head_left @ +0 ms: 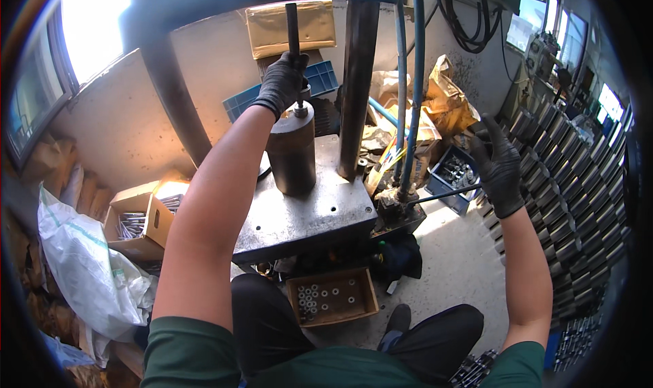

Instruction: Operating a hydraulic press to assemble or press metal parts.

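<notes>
My left hand (283, 83), in a dark glove, is closed round a dark upright metal rod (292, 29) that sticks out above my fist. Just below it, a short metal fitting (300, 110) rises from the top of a thick steel cylinder (294, 158). That cylinder stands on the metal bed (299, 218) of a press between two dark columns (357, 89). On the right, my gloved right hand (500, 165) is raised with its fingers apart. The end of a thin lever bar (445, 194) reaches the edge of that palm; whether they touch is unclear.
A wooden box of metal rings (367, 299) sits on the floor below the press. To the left are a cardboard box of metal parts (163, 225) and a white sack (92, 259). Stacked metal cylinders (571, 184) line the right; hoses (416, 95) hang beside a parts bin (442, 180).
</notes>
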A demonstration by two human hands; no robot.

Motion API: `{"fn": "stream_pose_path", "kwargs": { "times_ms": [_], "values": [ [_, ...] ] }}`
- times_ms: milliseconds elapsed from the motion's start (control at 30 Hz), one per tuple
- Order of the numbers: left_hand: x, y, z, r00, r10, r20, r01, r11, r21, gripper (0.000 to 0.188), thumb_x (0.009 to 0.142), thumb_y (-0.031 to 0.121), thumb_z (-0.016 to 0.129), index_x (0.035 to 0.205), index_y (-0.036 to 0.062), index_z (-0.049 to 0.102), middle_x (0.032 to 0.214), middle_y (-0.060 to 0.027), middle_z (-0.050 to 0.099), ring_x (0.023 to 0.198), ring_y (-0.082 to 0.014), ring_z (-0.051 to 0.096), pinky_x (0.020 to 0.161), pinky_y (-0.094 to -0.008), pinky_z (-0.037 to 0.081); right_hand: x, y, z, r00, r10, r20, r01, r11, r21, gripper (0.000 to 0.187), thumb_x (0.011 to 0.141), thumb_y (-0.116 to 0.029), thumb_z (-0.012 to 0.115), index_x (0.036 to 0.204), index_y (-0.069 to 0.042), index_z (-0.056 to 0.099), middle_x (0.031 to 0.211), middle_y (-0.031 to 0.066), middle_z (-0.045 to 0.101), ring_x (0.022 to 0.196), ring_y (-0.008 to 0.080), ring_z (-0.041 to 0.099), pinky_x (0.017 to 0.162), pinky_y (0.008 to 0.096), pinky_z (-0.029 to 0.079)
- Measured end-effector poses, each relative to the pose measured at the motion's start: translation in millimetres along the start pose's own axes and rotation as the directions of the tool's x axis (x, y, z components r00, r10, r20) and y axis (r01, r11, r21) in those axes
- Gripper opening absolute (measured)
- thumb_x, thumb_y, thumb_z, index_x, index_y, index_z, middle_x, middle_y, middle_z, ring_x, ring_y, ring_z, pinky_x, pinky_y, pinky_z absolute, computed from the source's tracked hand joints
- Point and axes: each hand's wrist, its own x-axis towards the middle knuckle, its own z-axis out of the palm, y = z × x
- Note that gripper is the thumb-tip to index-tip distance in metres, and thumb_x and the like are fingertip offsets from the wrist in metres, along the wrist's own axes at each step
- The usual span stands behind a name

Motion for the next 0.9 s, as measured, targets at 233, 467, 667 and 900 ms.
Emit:
{"fn": "stream_pose_path", "kwargs": {
  "times_ms": [233, 467, 667, 900],
  "values": [
    [-0.6, 5.7, -1.2, 1.000, -0.012, 0.020, 0.012, 1.000, 0.029, 0.044, 0.110, 0.046, 0.057, 0.127, 0.0066, 0.066, 0.085, -0.0135, 0.075, 0.078, -0.0247, 0.077, 0.076, -0.0415, 0.059, 4.3, 5.0, -2.5, 1.000, 0.024, -0.010, -0.024, 0.999, -0.022, 0.046, 0.102, -0.021, 0.075, 0.143, -0.002, 0.064, 0.101, 0.0124, 0.076, 0.089, 0.0192, 0.074, 0.084, 0.0358, 0.059],
    [-6.2, 3.1, 0.6, 0.996, 0.086, -0.021, -0.083, 0.990, 0.112, 0.038, 0.111, 0.042, 0.058, 0.123, 0.0056, 0.064, 0.078, -0.0102, 0.072, 0.072, -0.0216, 0.074, 0.067, -0.0387, 0.059, -50.1, -24.2, -33.7, 0.984, 0.055, 0.171, -0.042, 0.996, -0.079, 0.041, 0.097, -0.007, 0.072, 0.137, 0.000, 0.066, 0.114, 0.0202, 0.074, 0.096, 0.0281, 0.076, 0.087, 0.0383, 0.060],
    [-10.9, 10.3, 2.7, 0.998, 0.068, -0.002, -0.067, 0.992, 0.105, 0.040, 0.111, 0.042, 0.057, 0.124, 0.0052, 0.064, 0.078, -0.0100, 0.071, 0.071, -0.0216, 0.073, 0.068, -0.0387, 0.059, -134.1, -55.2, -79.8, 0.446, 0.125, 0.886, -0.016, 0.991, -0.132, 0.038, 0.086, -0.020, 0.065, 0.120, -0.005, 0.073, 0.111, 0.0214, 0.075, 0.099, 0.0415, 0.073, 0.091, 0.0501, 0.059],
    [-9.9, 8.2, 0.7, 0.998, 0.052, -0.042, -0.052, 0.999, 0.014, 0.035, 0.111, 0.039, 0.059, 0.118, 0.0058, 0.066, 0.075, -0.0097, 0.071, 0.069, -0.0213, 0.072, 0.065, -0.0385, 0.058, -144.2, -48.2, -78.4, 0.523, 0.146, 0.840, -0.119, 0.988, -0.098, 0.037, 0.085, -0.020, 0.066, 0.119, -0.006, 0.074, 0.103, 0.0217, 0.077, 0.097, 0.0421, 0.073, 0.089, 0.0502, 0.059]
  ]
}}
